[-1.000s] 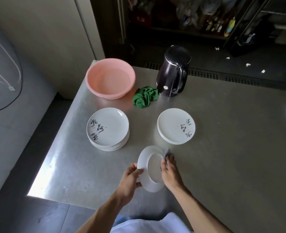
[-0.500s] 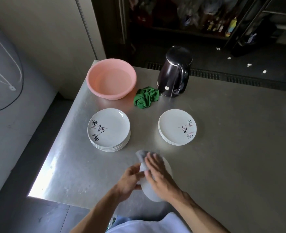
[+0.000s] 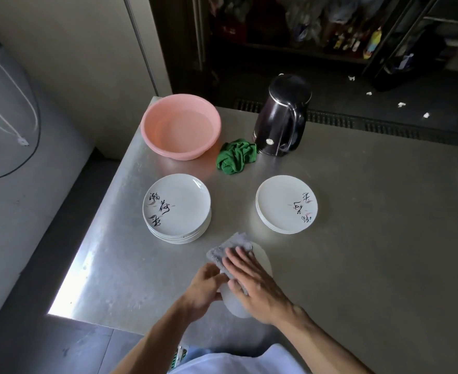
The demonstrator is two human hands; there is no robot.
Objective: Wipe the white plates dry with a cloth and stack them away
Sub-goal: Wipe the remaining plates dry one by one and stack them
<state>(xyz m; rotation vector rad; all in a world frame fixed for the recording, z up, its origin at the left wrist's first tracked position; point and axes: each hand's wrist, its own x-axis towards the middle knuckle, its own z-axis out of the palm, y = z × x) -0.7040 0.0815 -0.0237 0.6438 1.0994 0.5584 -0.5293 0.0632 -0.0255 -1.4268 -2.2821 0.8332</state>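
Moved since a second ago: right hand (image 3: pixel 252 282), formerly at the right rim of the plate (image 3: pixel 237 306), now lies across its face with fingers straight and spread, pressing the grey cloth (image 3: pixel 229 248) flat against it. The cloth now shows past the plate's far-left edge. Left hand (image 3: pixel 206 287): fingers curled round the plate's left rim, steadying it. Plate location: near centre of the steel table (image 3: pixel 384 238), mostly covered by hand and cloth; whether it is held just above the surface or resting on it cannot be told. Left stack (image 3: pixel 176 209): several white plates with black brushwork, the taller pile, far-left of the hands. Right stack (image 3: pixel 287 205): the same pattern, lower, far-right of the hands. Which pile is the dried one cannot be told. Far side: pink basin (image 3: pixel 180 126), crumpled green cloth (image 3: pixel 237 156) just beside a dark kettle (image 3: pixel 281 117). Handling, judged: the plate is stiff, of moderate weight, glazed and probably slick while damp, and would chip if knocked on steel or another rim. It is best held at the rim from opposite sides, thumb on top and fingers beneath, then lowered flat onto a pile, not slid. The cloth is soft and limp; a flat palm suffices.
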